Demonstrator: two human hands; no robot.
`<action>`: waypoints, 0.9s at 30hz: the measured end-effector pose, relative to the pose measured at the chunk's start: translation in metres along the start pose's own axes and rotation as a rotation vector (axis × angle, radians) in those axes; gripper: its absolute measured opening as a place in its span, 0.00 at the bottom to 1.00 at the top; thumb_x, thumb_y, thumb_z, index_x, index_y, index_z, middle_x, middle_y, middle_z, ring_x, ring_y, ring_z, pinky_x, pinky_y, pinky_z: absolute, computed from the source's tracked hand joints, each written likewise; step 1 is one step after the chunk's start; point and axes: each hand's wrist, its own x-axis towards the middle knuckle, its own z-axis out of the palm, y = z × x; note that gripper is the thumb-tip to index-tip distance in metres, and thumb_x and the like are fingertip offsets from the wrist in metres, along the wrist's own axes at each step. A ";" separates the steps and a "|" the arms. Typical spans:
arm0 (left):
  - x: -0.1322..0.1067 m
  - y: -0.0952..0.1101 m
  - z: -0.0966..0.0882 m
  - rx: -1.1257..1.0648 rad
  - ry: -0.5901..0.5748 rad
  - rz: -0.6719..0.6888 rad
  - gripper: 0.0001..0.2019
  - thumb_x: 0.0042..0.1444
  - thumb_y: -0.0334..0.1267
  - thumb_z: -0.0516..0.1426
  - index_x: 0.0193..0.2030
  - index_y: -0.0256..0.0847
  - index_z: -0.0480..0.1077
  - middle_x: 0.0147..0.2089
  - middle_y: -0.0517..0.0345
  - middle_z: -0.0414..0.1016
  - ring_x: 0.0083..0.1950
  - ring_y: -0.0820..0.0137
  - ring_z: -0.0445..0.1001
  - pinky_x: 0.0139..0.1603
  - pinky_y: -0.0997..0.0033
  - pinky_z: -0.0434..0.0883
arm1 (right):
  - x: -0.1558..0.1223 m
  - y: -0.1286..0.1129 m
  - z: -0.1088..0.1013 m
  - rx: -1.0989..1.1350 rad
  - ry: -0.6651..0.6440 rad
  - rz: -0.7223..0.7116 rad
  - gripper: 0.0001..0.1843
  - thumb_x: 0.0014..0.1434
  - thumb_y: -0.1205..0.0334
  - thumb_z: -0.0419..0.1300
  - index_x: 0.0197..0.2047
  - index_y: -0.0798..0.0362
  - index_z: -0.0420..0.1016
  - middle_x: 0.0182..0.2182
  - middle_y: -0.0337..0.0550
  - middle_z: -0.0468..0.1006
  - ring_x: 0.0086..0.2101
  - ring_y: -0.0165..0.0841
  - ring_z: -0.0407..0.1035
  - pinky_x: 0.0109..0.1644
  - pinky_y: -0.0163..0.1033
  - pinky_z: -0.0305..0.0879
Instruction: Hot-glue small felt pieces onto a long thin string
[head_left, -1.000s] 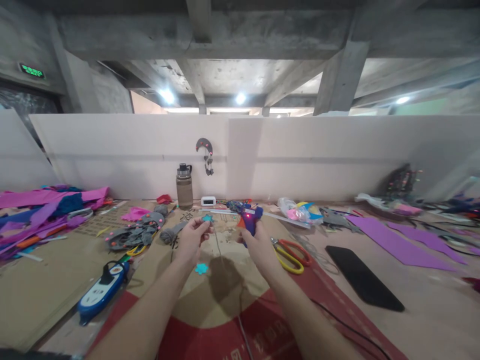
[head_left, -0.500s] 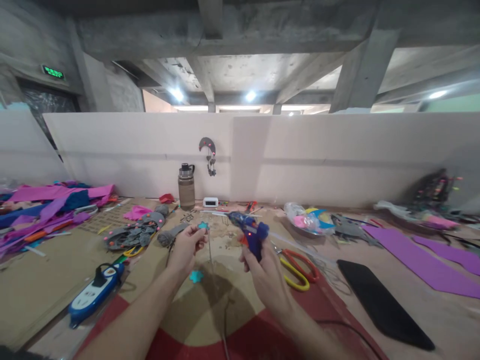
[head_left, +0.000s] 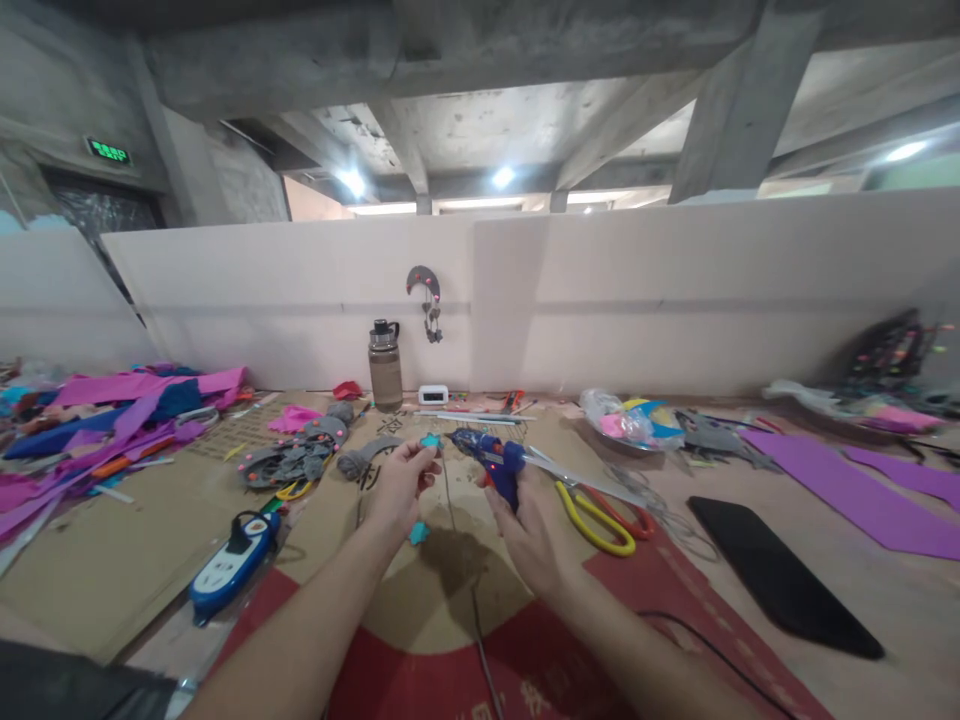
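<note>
L grip (head_left: pixel 401 487) pinches cutout (head_left: pixel 431 441); R grip (head_left: pixel 531 515) round gun (head_left: pixel 504 457), nozzle (head_left: pixel 454 437) just R of L grip: poss. burn if gun drifts L.

Your station is assessed as a craft workshop, set within a raw concrete building. Evidence at your table (head_left: pixel 919 600): a glue gun (head_left: pixel 500 462) in use over it, scissors (head_left: pixel 596 522) with red and yellow handles, a blue-and-white power strip (head_left: pixel 234 568), and flattened cardboard (head_left: pixel 150 530) covering part of the surface. To your left, note a heap of pink, purple and blue material (head_left: pixel 150 388); to your right, a flat purple sheet (head_left: pixel 855 490). A grey crescent ornament (head_left: pixel 425 279) with dangling pieces shows against the white partition (head_left: pixel 300 290) facing you. Higher up, you have exposed concrete beams (head_left: pixel 450 75), bright ceiling lights (head_left: pixel 503 177) and a green illuminated sign (head_left: pixel 109 151).
</note>
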 end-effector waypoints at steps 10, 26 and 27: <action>0.001 -0.002 0.000 -0.023 0.028 0.013 0.15 0.37 0.41 0.66 0.28 0.36 0.67 0.26 0.61 0.70 0.23 0.80 0.66 0.22 0.80 0.57 | -0.003 -0.003 -0.001 -0.072 -0.076 0.001 0.14 0.59 0.59 0.48 0.47 0.55 0.63 0.38 0.48 0.74 0.37 0.36 0.69 0.44 0.41 0.65; 0.000 0.000 0.003 -0.035 0.040 0.027 0.17 0.34 0.41 0.67 0.27 0.36 0.66 0.26 0.60 0.71 0.22 0.81 0.63 0.20 0.80 0.56 | -0.003 0.006 -0.001 -0.170 -0.120 -0.006 0.14 0.58 0.62 0.48 0.47 0.55 0.64 0.33 0.47 0.74 0.31 0.36 0.69 0.36 0.40 0.64; 0.001 0.000 0.003 -0.033 0.037 0.037 0.16 0.34 0.41 0.67 0.27 0.36 0.67 0.25 0.61 0.70 0.21 0.81 0.62 0.20 0.80 0.55 | -0.003 0.007 -0.001 -0.177 -0.122 -0.001 0.14 0.58 0.62 0.48 0.47 0.55 0.63 0.34 0.48 0.75 0.32 0.36 0.69 0.37 0.41 0.64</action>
